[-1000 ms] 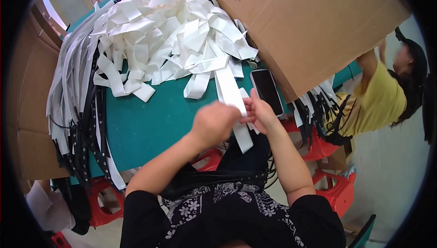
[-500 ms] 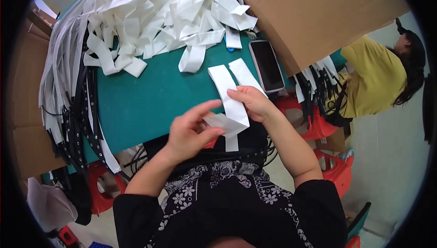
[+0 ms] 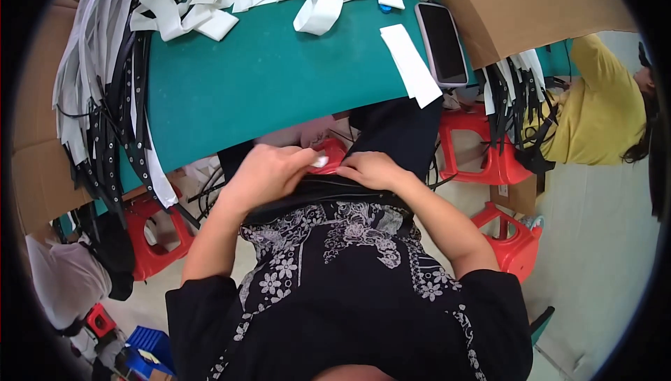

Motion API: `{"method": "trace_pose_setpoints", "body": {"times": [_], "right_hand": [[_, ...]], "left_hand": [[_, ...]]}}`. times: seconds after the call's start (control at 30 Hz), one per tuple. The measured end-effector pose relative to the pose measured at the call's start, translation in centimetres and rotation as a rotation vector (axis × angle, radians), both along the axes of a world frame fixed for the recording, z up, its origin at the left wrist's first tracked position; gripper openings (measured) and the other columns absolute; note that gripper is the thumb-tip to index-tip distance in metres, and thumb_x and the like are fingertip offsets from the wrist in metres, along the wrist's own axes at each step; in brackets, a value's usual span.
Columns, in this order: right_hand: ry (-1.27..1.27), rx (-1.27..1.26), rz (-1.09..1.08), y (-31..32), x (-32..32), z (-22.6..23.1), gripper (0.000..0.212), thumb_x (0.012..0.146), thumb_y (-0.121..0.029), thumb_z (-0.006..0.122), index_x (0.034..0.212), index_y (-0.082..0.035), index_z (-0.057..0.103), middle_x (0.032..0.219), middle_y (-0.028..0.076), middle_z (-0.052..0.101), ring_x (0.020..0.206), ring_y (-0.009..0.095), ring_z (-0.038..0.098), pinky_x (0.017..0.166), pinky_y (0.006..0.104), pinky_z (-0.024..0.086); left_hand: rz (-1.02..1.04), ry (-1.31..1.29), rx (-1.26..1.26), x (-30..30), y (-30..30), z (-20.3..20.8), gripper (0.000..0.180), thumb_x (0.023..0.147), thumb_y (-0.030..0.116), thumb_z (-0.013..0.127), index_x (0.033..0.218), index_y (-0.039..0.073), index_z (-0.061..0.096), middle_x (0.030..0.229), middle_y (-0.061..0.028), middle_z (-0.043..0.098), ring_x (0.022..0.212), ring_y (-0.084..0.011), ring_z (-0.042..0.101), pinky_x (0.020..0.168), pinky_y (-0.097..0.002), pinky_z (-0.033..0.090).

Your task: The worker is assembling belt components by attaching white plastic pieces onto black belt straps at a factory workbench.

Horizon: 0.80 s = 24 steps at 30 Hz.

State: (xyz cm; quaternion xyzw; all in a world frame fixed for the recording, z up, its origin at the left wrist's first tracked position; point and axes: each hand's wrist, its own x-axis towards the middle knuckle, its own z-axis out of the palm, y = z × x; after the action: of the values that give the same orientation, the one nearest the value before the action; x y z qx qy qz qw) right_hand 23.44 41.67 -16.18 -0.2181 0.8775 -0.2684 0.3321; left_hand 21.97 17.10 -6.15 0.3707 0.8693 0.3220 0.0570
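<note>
My left hand hovers over my lap with its fingers pinched together. A small bit of white material shows at its fingertips; most of it is hidden. Close beside it, my right hand has its fingers curled down against the black cloth at my waist, and what they grip, if anything, cannot be seen. Beyond the hands, flat white strips lie overlapped near the right front edge of the green table.
Tangled white strips heap at the table's far side. Black eyeleted straps hang off its left. A phone lies by a cardboard box at right. Red stools and a person in yellow are beyond.
Both hands have drawn back from the table edge to my lap. The long folded white strip between them no longer shows there. The view has tilted downward.
</note>
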Motion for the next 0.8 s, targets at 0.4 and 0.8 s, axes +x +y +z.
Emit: {"method": "trace_pose_setpoints", "body": {"times": [0.4, 0.8], "right_hand": [[0.318, 0.002, 0.18, -1.7, 2.5, 1.2, 0.022, 0.079, -0.031, 0.065, 0.089, -0.012, 0.068, 0.077, 0.008, 0.067, 0.071, 0.026, 0.065, 0.061, 0.0376, 0.051], [0.395, 0.091, -0.452, 10.8, 3.4, 14.2, 0.014, 0.086, -0.009, 0.06, 0.099, -0.005, 0.065, 0.075, 0.008, 0.056, 0.068, 0.022, 0.056, 0.062, 0.0302, 0.045]], "left_hand": [[0.385, -0.568, 0.064, 0.5, 0.0, -3.8, 0.035, 0.077, 0.023, 0.072, 0.102, 0.001, 0.061, 0.084, -0.0179, 0.066, 0.083, -0.0345, 0.064, 0.073, -0.0401, 0.049], [0.161, -0.245, -0.269, -0.7, 1.2, -4.2, 0.02, 0.075, 0.02, 0.068, 0.093, 0.011, 0.066, 0.072, -0.01, 0.066, 0.067, -0.0286, 0.065, 0.061, -0.0397, 0.051]]}}
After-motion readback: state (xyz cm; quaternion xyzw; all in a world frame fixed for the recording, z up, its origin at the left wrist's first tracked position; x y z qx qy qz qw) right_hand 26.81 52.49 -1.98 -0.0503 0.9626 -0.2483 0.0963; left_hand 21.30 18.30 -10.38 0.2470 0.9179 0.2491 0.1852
